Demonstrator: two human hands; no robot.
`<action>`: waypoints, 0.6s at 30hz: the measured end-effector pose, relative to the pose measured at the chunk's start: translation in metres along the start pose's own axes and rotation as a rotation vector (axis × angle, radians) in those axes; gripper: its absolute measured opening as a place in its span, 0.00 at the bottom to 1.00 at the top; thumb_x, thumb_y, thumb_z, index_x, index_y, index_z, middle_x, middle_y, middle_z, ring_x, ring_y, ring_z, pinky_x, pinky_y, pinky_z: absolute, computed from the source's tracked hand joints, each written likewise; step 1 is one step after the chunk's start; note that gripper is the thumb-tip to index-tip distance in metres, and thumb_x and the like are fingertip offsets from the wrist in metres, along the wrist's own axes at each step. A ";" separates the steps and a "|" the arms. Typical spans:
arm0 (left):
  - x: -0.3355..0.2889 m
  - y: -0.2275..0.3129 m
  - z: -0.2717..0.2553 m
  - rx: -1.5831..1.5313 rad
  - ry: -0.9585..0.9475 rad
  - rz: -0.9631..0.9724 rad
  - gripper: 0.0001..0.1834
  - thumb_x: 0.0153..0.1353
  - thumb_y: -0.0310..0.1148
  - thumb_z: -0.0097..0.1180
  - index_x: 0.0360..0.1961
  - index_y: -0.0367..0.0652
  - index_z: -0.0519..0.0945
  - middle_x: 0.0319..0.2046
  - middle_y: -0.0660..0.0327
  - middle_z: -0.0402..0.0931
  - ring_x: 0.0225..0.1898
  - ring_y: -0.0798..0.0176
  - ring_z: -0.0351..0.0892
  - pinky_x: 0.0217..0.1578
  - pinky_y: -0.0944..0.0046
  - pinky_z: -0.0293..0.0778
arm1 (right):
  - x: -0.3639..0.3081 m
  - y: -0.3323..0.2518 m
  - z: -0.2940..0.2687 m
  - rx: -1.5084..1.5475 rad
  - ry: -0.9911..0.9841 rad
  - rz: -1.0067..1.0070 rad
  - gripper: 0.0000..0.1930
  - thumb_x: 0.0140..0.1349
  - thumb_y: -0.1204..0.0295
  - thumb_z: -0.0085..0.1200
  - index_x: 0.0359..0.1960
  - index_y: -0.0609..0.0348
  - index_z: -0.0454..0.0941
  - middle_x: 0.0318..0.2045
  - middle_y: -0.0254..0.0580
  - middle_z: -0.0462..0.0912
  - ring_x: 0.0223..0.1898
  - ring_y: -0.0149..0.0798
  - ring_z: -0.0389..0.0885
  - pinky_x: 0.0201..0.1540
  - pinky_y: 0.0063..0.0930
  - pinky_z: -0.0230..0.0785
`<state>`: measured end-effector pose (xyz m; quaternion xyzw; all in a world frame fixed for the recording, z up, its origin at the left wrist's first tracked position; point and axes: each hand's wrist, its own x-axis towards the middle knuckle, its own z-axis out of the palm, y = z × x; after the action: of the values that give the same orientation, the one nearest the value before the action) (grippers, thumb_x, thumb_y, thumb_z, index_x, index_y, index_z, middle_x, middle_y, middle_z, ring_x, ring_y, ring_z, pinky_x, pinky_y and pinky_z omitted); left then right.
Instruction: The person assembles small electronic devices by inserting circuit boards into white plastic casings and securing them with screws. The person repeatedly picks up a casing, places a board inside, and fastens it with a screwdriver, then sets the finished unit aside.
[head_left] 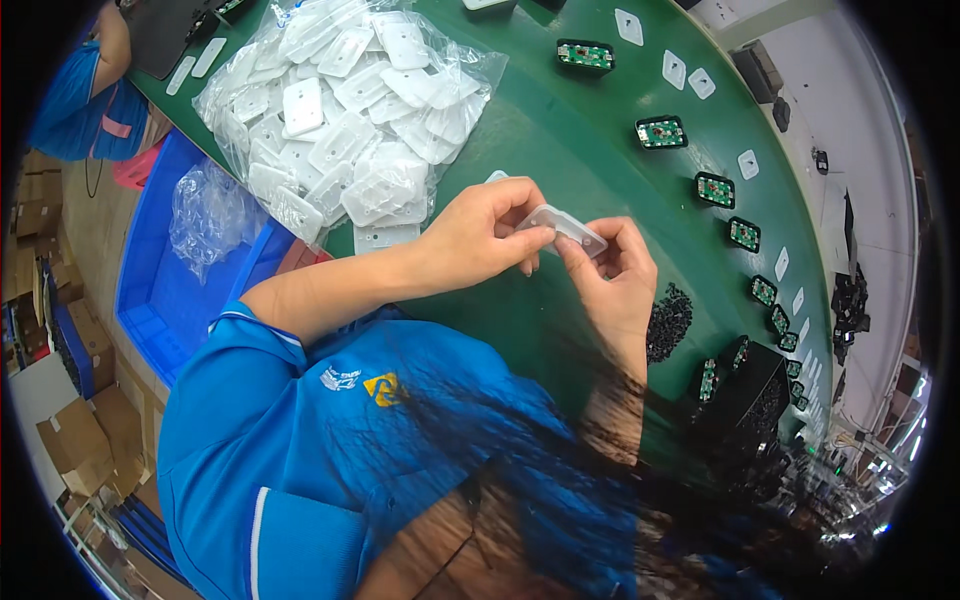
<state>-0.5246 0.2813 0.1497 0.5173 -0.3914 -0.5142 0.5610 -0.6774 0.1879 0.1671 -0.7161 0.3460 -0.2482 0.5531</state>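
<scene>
Over the green table (540,120), my left hand (485,235) and my right hand (615,275) pinch a white plastic cover (567,230) between thumbs and fingers from its two ends. The cover is a flat plate with rounded corners and small holes, held tilted. Just behind my left hand, the edge of another pale piece (497,176) shows; the rest is hidden. Left of my hands lies an open clear plastic bag (345,120) heaped with similar white covers. Close to my right wrist is a pile of small black parts (671,322).
Black housings with green circuit boards (661,132) stand in a curved row along the right side, with white plates (748,164) beside them. A blue crate (160,270) holding crumpled clear plastic (215,215) sits at the left table edge. Another person's arm (112,45) shows at upper left.
</scene>
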 end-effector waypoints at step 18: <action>0.125 -0.001 -0.064 0.931 0.229 0.255 0.06 0.51 0.23 0.53 0.32 0.41 0.78 0.32 0.49 0.76 0.33 0.48 0.79 0.35 0.55 0.74 | 0.156 0.020 -0.020 -0.669 0.287 -0.630 0.16 0.50 0.71 0.63 0.41 0.57 0.75 0.43 0.41 0.76 0.44 0.42 0.74 0.44 0.33 0.67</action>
<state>-0.4416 0.1703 0.1272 0.7141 -0.5756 -0.1519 0.3682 -0.5966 0.0525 0.1492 -0.8832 0.2458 -0.3751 0.1370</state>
